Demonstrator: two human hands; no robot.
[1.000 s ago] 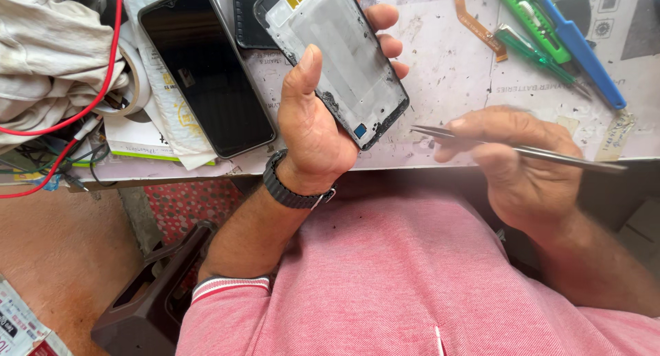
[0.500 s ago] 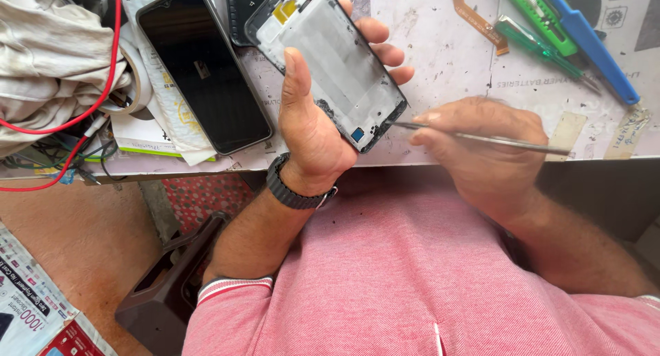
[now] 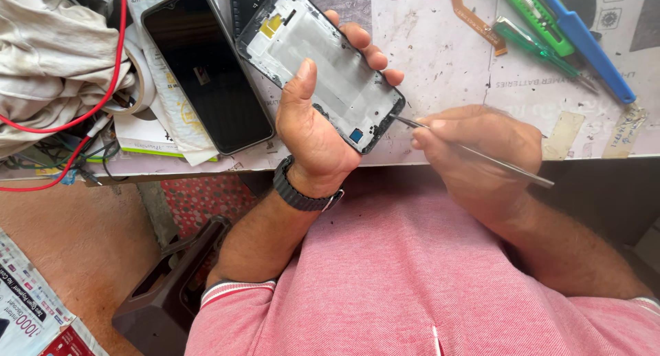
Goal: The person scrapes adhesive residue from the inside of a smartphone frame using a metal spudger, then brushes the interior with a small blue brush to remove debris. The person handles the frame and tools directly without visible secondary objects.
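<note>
Nearest the camera: pink shirt [image 3: 412, 280], forearms reaching out over the bench edge. Left wrist wears a dark watch [image 3: 302, 191].

Left hand [image 3: 320, 132] grasps a phone frame [image 3: 320, 70], thumb lying on its open inner face, fingers wrapped round the far long edge. Frame is tilted, held above the near edge of the bench [image 3: 440, 60], lower corner pointing toward the right hand. Inside is pale grey with a small blue square near the lower corner and a yellow patch near the top.

Right hand [image 3: 481, 149] is clenched around thin metal tweezers [image 3: 474, 149], slightly blurred. The tip touches, or sits just at, the frame's lower right corner; exact contact cannot be told. The rear end sticks out past the hand to the right.

Left of the frame, a black phone [image 3: 206, 70] lies screen up on the bench, resting on a white printed paper sheet [image 3: 172, 101] with a green-edged booklet under it. Further left: a tape roll [image 3: 141, 81], crumpled beige cloth [image 3: 55, 60], red wire [image 3: 103, 101] looping across.

Far right on the bench: green screwdriver [image 3: 543, 50], blue tool [image 3: 584, 43] beside it, orange flex strip [image 3: 478, 19], two tan tape pieces [image 3: 598, 132] near the edge.

Floor lower left: printed newspaper [image 3: 27, 308], white with red block, and a dark stool [image 3: 172, 287].
</note>
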